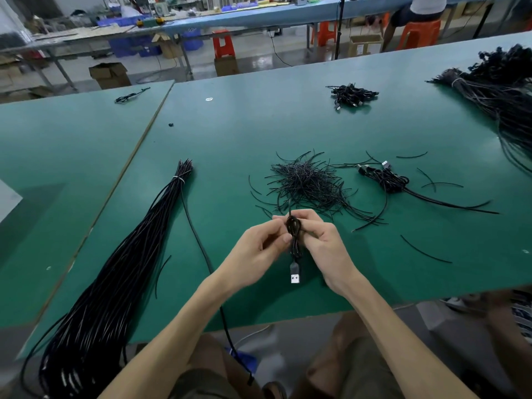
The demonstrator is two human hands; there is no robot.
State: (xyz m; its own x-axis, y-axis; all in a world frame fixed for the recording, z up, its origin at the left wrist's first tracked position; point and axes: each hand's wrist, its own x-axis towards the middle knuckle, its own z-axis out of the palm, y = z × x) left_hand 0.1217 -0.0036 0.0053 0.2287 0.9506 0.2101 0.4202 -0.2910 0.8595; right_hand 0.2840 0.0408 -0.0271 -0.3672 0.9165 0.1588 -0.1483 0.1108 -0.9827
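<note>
Black USB cable (294, 243), coiled, held over green table (230, 145) near its front edge | left hand (253, 254) and right hand (324, 246) pinch the coil, fingers curled | step: probably binding it with wire tie (289, 210) | next: twist tie snug

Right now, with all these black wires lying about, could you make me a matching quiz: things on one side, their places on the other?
Things:
1. USB cable
2. long tied bundle
3. pile of short ties
4. small heap of coiled cables

Places:
a. middle of the green table
b. far side of the table
c. held between left hand and right hand
d. left side, trailing over the near edge

Pairs: 1-c, 2-d, 3-a, 4-b
</note>
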